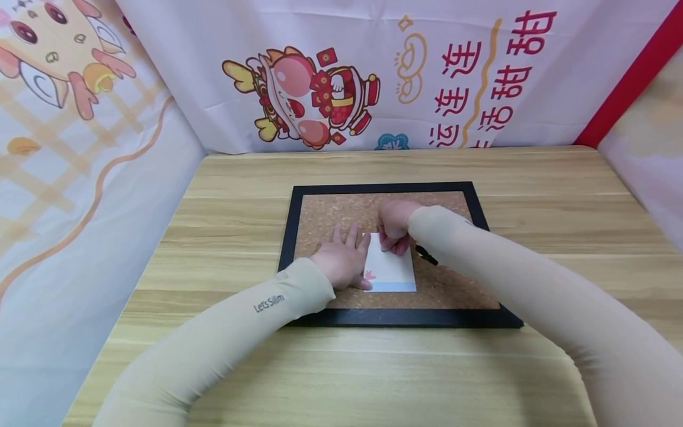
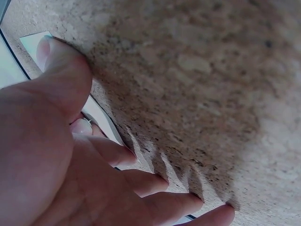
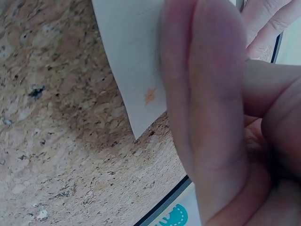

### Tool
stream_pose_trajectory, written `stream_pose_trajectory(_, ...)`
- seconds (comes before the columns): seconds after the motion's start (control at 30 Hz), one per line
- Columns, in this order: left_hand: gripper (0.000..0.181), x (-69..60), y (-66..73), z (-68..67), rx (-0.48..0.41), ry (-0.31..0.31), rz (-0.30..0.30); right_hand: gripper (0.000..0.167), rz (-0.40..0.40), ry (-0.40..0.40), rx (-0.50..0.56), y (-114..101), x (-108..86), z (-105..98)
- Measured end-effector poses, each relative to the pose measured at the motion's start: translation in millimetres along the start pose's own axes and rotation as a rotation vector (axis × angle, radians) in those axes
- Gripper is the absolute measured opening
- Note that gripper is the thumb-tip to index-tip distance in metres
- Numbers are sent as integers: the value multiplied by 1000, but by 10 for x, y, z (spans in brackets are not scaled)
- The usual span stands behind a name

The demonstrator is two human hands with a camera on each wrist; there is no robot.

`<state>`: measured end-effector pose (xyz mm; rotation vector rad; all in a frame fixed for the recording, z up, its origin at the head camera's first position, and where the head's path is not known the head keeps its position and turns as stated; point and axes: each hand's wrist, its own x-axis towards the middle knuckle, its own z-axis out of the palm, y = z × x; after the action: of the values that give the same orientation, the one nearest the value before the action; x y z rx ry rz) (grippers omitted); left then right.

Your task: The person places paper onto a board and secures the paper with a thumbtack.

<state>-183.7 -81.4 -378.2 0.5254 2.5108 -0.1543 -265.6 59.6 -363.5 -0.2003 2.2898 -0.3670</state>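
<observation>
A white paper note point(image 1: 392, 273) with a pale blue strip along its lower edge and a small pink figure lies on a cork board point(image 1: 453, 287). The person's left hand point(image 1: 341, 261) is spread on the cork at the note's left side. Its thumb point(image 2: 63, 61) rests on the note's lower left corner, the other fingertips on the cork. Over the upper part of the note, the right hand point(image 1: 395, 228) has its fingers point(image 3: 214, 84) bent and drawn together. Whether something small sits between its fingertips is hidden. An orange mark point(image 3: 150, 96) shows near one note corner.
The board has a black frame point(image 1: 405, 318) and lies on a wood-grain table point(image 1: 229, 261). A black and yellow object point(image 1: 426, 255) shows below the right wrist. A printed cloth point(image 1: 187, 71) with cartoon figures and red characters hangs behind the table.
</observation>
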Motion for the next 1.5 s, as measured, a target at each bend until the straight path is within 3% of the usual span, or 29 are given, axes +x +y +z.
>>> stream_pose_trajectory(0.23, 99, -17, -17, 9, 13, 9, -1, 4, -5, 23, 11, -29, 5, 28)
stream_pose_trajectory(0.47, 101, -11, -40, 24, 24, 11, -2, 8, -22, 45, -50, -95, 59, 74)
stream_pose_trajectory(0.9, 102, -7, 14, 11, 33, 14, 5, 3, 23, 78, -41, -67, 11, 103)
stream_pose_trajectory(1.17, 102, -21, 30, -11, 34, 12, 5, 20, 31, 111, -29, -69, -77, 114)
stream_pose_trajectory(1.37, 101, 22, -7, -23, 28, 25, 5, 41, 5, 130, -56, -97, -30, 96)
stream_pose_trajectory(1.5, 99, 62, -25, 2, 5, 36, 17, 39, -18, 128, -46, -48, 44, 99)
